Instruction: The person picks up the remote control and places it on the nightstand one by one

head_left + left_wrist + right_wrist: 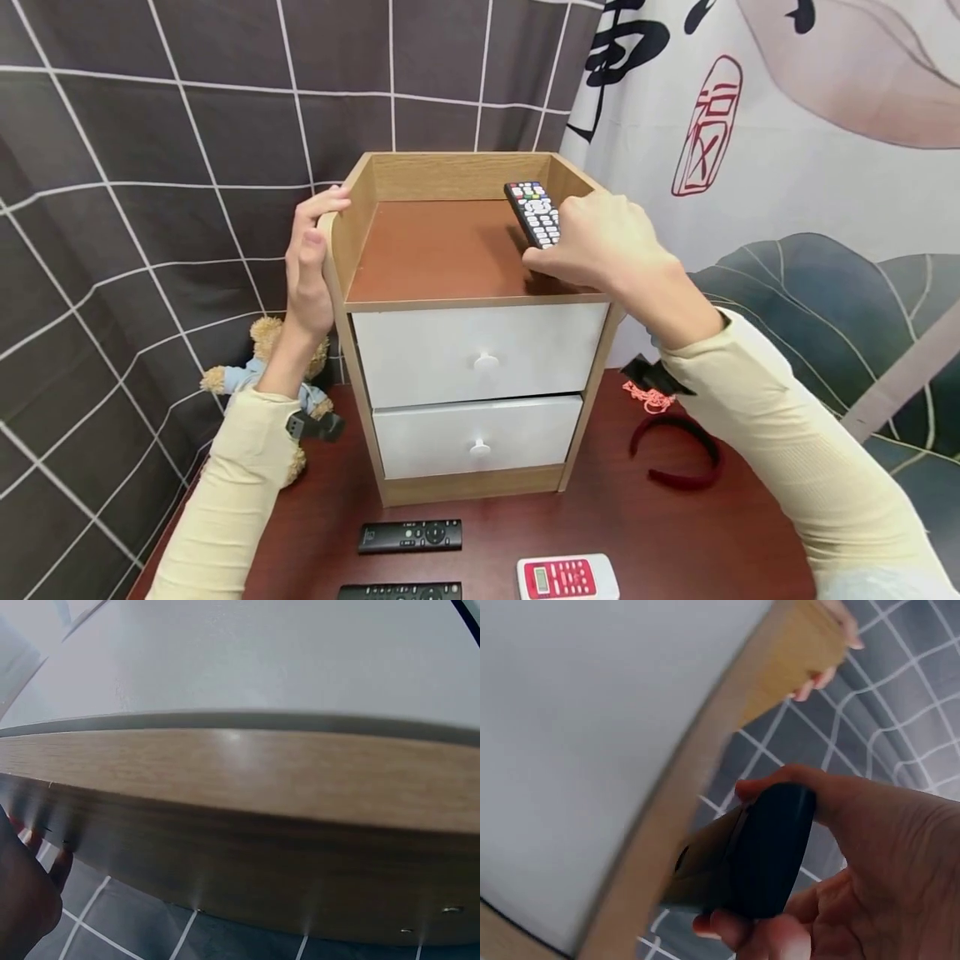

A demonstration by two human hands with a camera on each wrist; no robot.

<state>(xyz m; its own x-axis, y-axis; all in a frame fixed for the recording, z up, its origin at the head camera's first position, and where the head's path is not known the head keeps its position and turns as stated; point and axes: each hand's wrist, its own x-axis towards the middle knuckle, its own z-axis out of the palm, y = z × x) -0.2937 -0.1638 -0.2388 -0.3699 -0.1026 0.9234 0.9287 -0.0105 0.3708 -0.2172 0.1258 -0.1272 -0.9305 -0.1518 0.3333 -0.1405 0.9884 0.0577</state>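
Observation:
A black remote control point(534, 215) with white and coloured buttons is gripped by my right hand point(600, 242), above the brown top shelf point(438, 242) of a small wooden cabinet. In the right wrist view, the thumb and fingers pinch the dark end of the remote control point(769, 851). My left hand point(309, 258) rests on the upper edge of the cabinet's left side panel point(352, 221), fingers over the rim. Below the shelf are two white drawers, an upper drawer point(420, 354) and a lower drawer point(427, 446), each with a round knob.
Before the cabinet lie a black remote point(410, 536), another remote point(401, 592) and a white-and-red calculator-like device point(567, 577). A dark red headband point(708, 454) and a coral-coloured cord point(651, 398) lie at right. A teddy bear point(266, 337) sits at left behind my forearm.

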